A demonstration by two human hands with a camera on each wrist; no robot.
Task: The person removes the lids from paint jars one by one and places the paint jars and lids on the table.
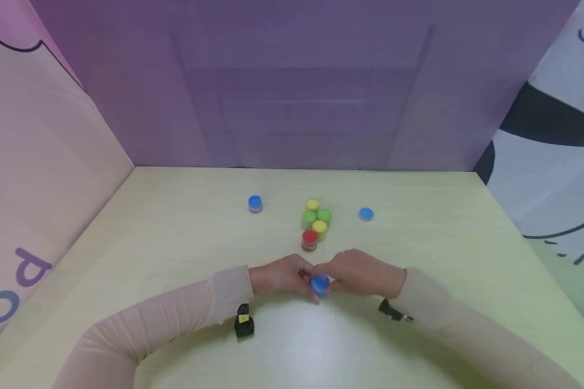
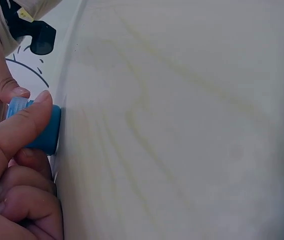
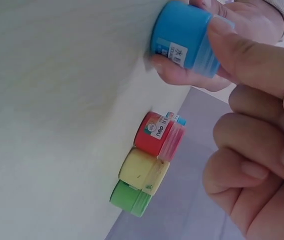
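A small blue paint jar with a see-through ridged lid and a white label stands on the table between my two hands. My left hand grips its body between thumb and fingers, as the left wrist view shows. My right hand pinches the ridged lid; its other fingers are curled into the palm. Just beyond the hands, a red jar stands in front of a yellow jar. Two green jars and another yellow jar are grouped close behind.
Apart from the group, one blue-topped jar stands back left and a low blue round piece lies back right. A purple panel borders the pale table at the back. Printed panels rise at both sides.
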